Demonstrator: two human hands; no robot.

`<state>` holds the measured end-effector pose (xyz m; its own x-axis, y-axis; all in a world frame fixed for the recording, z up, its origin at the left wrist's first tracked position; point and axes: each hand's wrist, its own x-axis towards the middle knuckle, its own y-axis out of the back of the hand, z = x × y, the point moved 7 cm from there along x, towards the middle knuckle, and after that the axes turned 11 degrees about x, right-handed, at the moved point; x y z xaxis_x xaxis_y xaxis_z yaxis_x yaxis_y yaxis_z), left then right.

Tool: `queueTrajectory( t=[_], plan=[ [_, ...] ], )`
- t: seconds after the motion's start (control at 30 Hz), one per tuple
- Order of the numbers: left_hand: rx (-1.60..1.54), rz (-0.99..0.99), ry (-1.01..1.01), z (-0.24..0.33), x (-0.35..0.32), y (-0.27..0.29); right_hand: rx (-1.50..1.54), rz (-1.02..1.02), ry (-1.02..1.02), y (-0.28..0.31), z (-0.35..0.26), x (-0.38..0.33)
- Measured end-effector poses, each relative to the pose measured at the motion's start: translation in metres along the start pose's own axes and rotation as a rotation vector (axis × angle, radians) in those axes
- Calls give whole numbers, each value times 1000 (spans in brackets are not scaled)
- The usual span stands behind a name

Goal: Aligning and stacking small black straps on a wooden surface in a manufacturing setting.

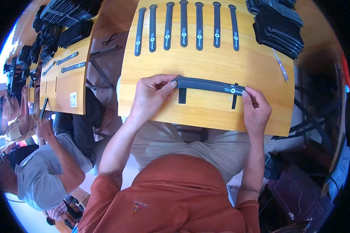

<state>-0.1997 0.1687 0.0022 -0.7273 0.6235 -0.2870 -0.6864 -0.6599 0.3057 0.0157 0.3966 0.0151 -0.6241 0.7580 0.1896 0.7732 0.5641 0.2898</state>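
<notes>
A dark grey strap (206, 84) with pale printing stretches from side to side between my hands, just above the near part of the wooden table (210, 114). My left hand (153, 93) pinches its left end between thumb and fingers. At the printed right end, my right hand (256, 106) grips the strap the same way. Two short black strips, a left one (182, 97) and a narrower right one (234, 102), show below the strap on the tabletop, their upper parts partly covered by it. Whether the strap touches them I cannot tell.
Farther back, several similar straps (184, 25) lie in a row, slotted ends away from me. Stacked black pieces (280, 33) fill the far right corner, with a slim clear-handled tool (282, 68) nearby. At left, a person (50, 167) works at another table (76, 83).
</notes>
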Motion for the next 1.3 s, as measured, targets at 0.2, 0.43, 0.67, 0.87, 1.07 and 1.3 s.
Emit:
queueTrajectory(
  t=[0.2, 0.43, 0.67, 0.87, 1.07, 1.3],
  plan=[
    [108, 26, -35, 2, 0, 0, 2, 10, 10, 0, 1, 0],
    [233, 13, -48, -2, 2, 2, -10, 6, 6, 1, 3, 0],
    [231, 23, -82, -3, 1, 2, -44, 0, 15, -1, 0, 0],
    [269, 21, -126, -3, 2, 2, -41, 1, 3, 1, 3, 0],
    [301, 21, -98, -3, 4, 3, -41, 7, 19, 0, 1, 0],
    [316, -1, -92, -2, 6, 4, -69, 9, 24, 0, 0, 1]
  ],
)
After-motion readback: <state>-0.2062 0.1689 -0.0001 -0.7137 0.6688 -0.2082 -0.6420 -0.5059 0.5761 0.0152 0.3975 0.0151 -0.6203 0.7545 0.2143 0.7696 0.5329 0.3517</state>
